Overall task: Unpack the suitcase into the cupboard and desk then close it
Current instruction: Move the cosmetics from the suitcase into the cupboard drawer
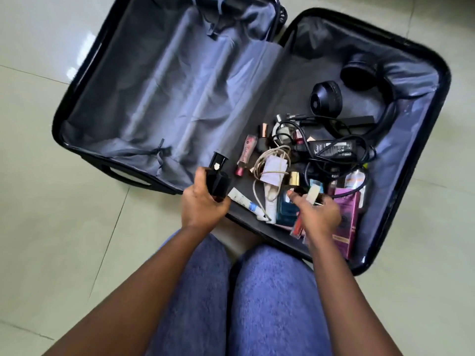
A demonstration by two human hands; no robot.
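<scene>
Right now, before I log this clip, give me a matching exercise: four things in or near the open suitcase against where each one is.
Things:
1. black headphones
2. black bottles
3. purple box
4. white charger

Places:
A. gripped in the left hand
B. far end of the suitcase's right half
C. wrapped in its own cable, mid-pile
D. near right corner, beside the right hand

Pairs: 1-B, 2-A, 3-D, 4-C
</scene>
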